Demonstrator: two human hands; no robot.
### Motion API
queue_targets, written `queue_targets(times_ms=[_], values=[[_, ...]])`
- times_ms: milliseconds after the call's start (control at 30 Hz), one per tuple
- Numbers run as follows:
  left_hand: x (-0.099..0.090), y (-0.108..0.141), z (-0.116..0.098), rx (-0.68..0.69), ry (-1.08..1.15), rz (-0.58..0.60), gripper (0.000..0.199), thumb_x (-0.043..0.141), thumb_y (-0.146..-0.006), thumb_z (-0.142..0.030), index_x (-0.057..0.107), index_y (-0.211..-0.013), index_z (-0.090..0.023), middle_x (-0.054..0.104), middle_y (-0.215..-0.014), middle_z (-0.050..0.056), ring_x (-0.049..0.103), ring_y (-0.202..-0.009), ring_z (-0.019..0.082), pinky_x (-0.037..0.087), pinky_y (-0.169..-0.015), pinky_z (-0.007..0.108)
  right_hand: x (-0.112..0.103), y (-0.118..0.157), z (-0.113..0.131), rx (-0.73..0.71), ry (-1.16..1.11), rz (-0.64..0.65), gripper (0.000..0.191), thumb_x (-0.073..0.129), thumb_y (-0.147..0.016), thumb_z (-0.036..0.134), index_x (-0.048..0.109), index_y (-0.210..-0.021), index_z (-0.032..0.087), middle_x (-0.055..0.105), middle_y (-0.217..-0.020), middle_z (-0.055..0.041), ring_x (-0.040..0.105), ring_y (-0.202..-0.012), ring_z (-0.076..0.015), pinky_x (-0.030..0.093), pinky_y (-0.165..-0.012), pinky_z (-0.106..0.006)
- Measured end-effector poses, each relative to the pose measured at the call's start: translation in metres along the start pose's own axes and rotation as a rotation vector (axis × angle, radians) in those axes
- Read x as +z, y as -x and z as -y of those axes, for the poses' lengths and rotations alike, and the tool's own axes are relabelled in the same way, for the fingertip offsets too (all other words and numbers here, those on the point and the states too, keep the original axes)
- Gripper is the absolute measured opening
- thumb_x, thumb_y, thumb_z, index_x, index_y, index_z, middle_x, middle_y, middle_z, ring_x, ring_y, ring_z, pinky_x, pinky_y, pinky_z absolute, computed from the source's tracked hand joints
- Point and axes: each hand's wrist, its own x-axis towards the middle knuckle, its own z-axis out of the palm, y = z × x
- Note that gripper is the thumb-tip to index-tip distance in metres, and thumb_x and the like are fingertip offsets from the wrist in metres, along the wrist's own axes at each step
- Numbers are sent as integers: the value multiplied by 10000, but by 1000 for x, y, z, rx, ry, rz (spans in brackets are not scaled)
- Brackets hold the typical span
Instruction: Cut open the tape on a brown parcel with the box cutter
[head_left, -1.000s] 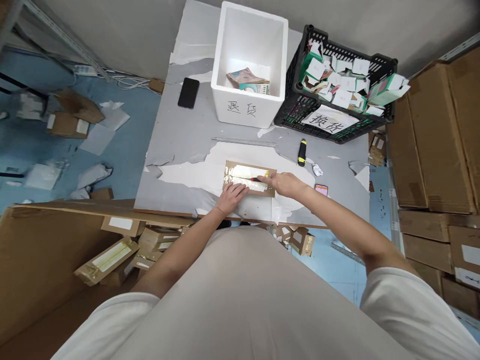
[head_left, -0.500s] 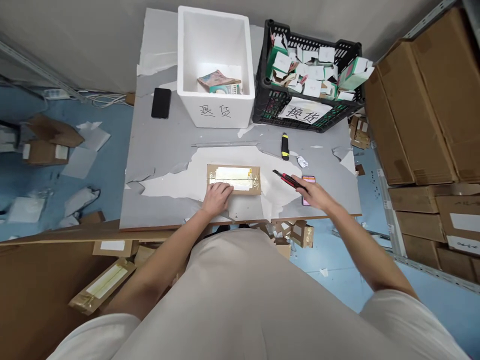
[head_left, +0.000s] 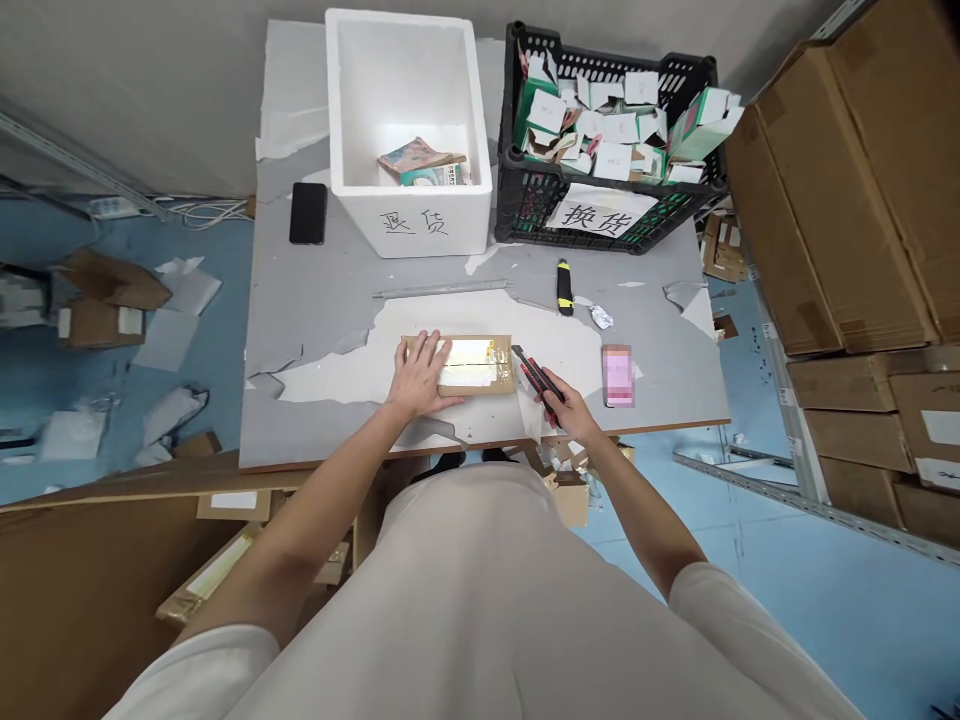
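Head view: crate [head_left: 517, 170] holds cartons [head_left: 613, 160]; left hand [head_left: 420, 378] splayed on parcel [head_left: 476, 374]; right hand [head_left: 568, 408] clutching cutter [head_left: 534, 376].

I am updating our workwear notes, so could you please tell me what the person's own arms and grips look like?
The left grip and the right grip are bare hands without gloves. Both forearms are uncovered, with no watch or cable in view. The left sleeve and right sleeve are short, loose and off-white, without visible markings. I cannot make out whether rings are worn.
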Motion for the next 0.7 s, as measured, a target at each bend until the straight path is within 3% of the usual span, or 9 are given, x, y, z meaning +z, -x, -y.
queue_targets(times_ms=[433, 700], values=[[4, -8, 6, -4, 48, -3, 1058, 632, -578, -722, 334, -1425, -164, 311, -1485, 221, 236, -1367, 435, 84, -1087, 591, -30, -7, 8, 33, 227, 222, 616, 515, -855, 362, 363, -1445, 273, 514, -639, 58, 400, -406, -49, 362, -391, -185], [3, -6, 6, 7, 53, 8, 1045, 652, -573, -702, 343, -1418, -171, 304, -1486, 224, 232, -1369, 435, 87, -1084, 608, -30, 5, -3, 93, 150, 216, 661, 532, -844, 408, 338, -1456, 252, 481, -607, 67, 404, -399, -59, 362, -383, -195]])
